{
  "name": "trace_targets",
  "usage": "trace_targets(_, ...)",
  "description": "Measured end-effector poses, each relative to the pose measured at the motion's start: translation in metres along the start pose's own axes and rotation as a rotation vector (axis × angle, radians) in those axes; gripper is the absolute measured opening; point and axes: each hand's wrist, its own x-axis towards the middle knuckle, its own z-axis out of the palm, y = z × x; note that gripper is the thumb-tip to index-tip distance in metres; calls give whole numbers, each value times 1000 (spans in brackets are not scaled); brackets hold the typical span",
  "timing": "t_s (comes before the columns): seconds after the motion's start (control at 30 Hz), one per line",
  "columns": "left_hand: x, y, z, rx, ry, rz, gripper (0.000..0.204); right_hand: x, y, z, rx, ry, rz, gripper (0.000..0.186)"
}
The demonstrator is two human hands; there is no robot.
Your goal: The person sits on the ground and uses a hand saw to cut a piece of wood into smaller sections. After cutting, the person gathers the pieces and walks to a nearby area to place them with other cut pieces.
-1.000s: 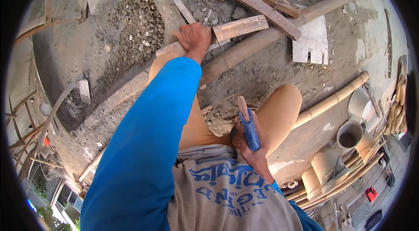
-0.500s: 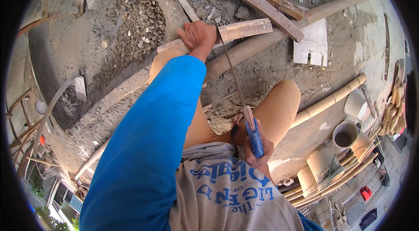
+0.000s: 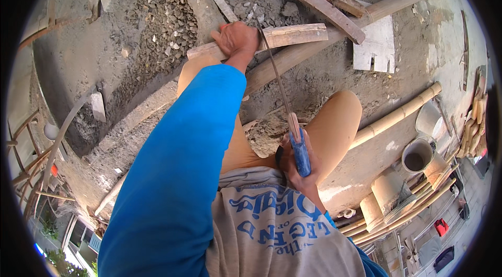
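My left hand [image 3: 235, 40] grips a weathered wooden plank [image 3: 295, 34] that crosses a long thick pole [image 3: 282, 62], with my left knee close beneath the plank. My right hand [image 3: 300, 159] holds the handle of a saw [image 3: 296, 146], blue with a wooden part, between my thighs. The saw's thin blade runs up from the handle to the plank, just right of my left knuckles. Another brown board [image 3: 319, 7] lies diagonally over the pole beyond the plank.
Gravel [image 3: 167, 31] lies at upper left, and a pale notched board [image 3: 374, 49] at upper right. To my right are a bamboo pole [image 3: 397, 112], buckets [image 3: 416, 155], cut planks [image 3: 473, 128] and long sticks. Bent rods and wooden strips line the left edge.
The saw and my right hand have shifted slightly over the last second, the blade staying against the plank. My left hand keeps its grip on the plank.
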Motion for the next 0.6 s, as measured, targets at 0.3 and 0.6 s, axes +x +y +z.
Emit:
trace_targets(0.3, -2, 16, -19, 54, -55, 22, 30, 2, 10, 12, -82, 61, -23, 66)
trace_targets(0.6, 11, 16, -8, -56, 112, -7, 32, 35, 3, 0, -158, 0, -59, 67)
